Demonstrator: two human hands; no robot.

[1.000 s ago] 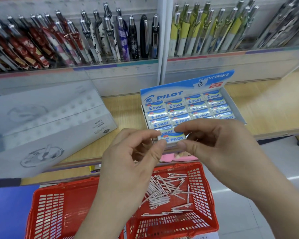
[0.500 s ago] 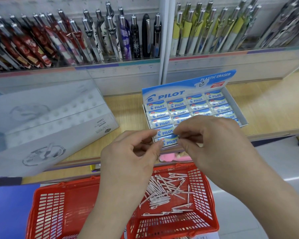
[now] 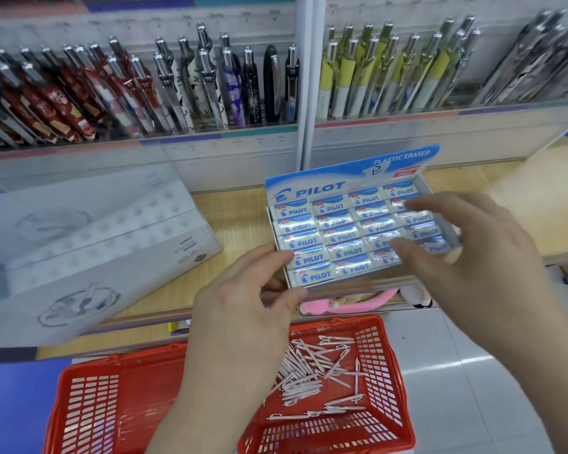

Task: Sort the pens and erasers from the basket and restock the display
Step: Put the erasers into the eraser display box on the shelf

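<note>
The blue-and-white Pilot eraser box (image 3: 351, 178) stands open on the wooden shelf, filled with rows of wrapped erasers (image 3: 341, 237). My left hand (image 3: 243, 309) pinches the box's front left corner, index finger along the side and thumb at the front edge. My right hand (image 3: 466, 267) hovers over the right half of the box with fingers spread, holding nothing and hiding some erasers. Below the shelf, the red basket (image 3: 387, 342) holds several thin white pens (image 3: 309, 371).
A white carton (image 3: 95, 257) lies on the shelf to the left of the eraser box. Patterned pens (image 3: 177, 86) and yellow pens (image 3: 391, 70) stand in racks behind. A pink item (image 3: 341, 304) sits under the shelf edge. A second red basket section (image 3: 89, 414) is at bottom left.
The eraser that both hands held now lies in the box's front row. My right hand has let go and spread over the box. My left hand has shifted to the corner.
</note>
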